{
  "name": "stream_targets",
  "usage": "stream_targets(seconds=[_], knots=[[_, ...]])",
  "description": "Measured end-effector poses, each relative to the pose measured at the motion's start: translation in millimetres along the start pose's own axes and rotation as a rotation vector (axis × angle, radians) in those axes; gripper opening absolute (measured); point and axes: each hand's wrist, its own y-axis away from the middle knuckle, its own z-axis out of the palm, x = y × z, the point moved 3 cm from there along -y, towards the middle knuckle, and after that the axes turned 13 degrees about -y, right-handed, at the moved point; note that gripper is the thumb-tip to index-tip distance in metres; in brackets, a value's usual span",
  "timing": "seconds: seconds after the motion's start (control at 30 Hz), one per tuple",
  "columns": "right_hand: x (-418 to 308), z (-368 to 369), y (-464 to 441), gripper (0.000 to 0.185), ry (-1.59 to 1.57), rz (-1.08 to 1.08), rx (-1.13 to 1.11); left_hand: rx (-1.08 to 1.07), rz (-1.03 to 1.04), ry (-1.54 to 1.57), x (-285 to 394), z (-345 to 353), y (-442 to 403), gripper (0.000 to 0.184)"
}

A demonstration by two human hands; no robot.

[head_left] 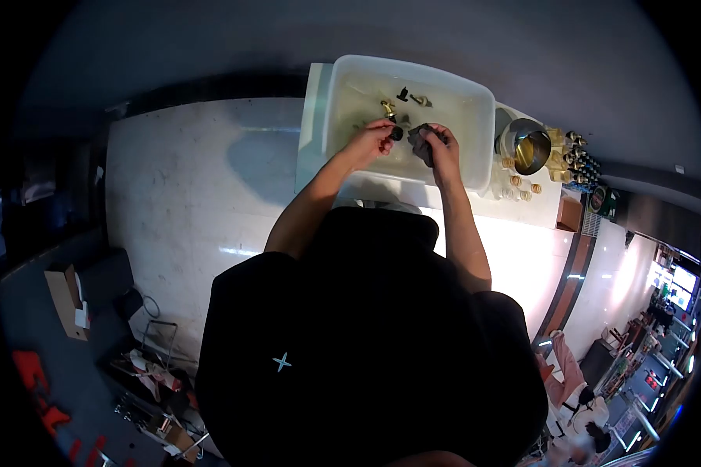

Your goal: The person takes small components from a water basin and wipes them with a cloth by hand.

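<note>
My left hand (368, 145) pinches a small round black part (396, 134) over a white plastic tub (487, 148) of cloudy liquid. Just beyond those fingers is a brass-coloured fitting (388, 108); whether it touches the held part I cannot tell. A crumpled dark grey cloth (423, 145) is bunched in my right hand (443, 146), close beside the black part. Farther back in the tub lie a small black piece (403, 94) and a dull metal part (421, 100).
Right of the tub stand a shiny metal bowl (531, 152), several small ring-topped pieces (516, 182) and rows of small fittings (580, 162). A brown box (569, 213) is at the table end. A dark wall rises behind the tub. Another person (588, 412) is at the lower right.
</note>
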Motion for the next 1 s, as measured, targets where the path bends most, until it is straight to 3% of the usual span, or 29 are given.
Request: stream_targets(seconds=[0.1, 0.2, 0.37, 0.5, 0.7, 0.87, 1.0], knots=[[-10.6, 20.5, 6.0, 0.030, -0.147, -0.077, 0.075, -0.017, -0.052, 0.234, 10.8, 19.8, 13.1, 0.004], [-23.4, 42.1, 18.6, 0.033, 0.028, -0.227, 0.097, -0.208, -0.025, 0.308, -1.2, 15.1, 3.2, 0.009], [-19.5, 68.0, 33.8, 0.041, 0.366, -0.373, -0.155, -0.043, -0.118, 0.293, 2.6, 20.6, 3.0, 0.019], [-15.5, 71.0, 37.0, 0.036, 0.430, -0.329, -0.247, 0.097, -0.110, 0.119, 16.5, 34.6, 12.0, 0.026], [-15.2, 67.9, 27.6, 0.025, 0.329, -0.246, -0.237, 0.140, -0.116, 0.189, 9.1, 34.5, 8.5, 0.025], [-14.4, 73.5, 26.8, 0.024, 0.275, -0.177, -0.161, 0.105, -0.146, 0.272, 5.5, 30.0, 5.2, 0.038], [-16.0, 81.5, 28.8, 0.018, 0.271, -0.286, -0.095, 0.051, -0.151, 0.338, 7.8, 30.3, 5.9, 0.046]])
